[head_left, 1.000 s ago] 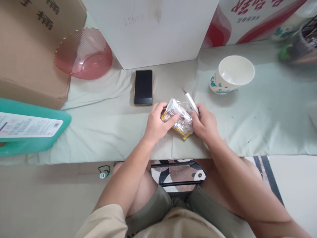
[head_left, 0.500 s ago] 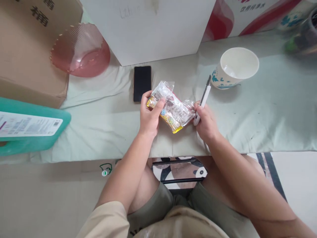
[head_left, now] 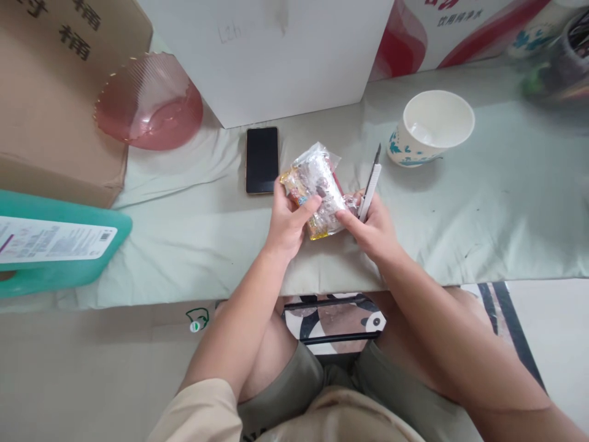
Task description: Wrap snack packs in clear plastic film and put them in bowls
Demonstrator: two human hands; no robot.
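"What's changed with your right hand [head_left: 375, 226]?"
"Half a second ago it was out at the side, tugging clear film [head_left: 352, 201] from the packet [head_left: 318, 191]. Now it's closer in, the film gathered up, my thumb on the packet's right edge."
"And the packet?"
"Turned: its yellow edge runs steeper now."
"The cutter [head_left: 369, 191]?"
"A second ago it leaned up and left; now it points up and slightly right."
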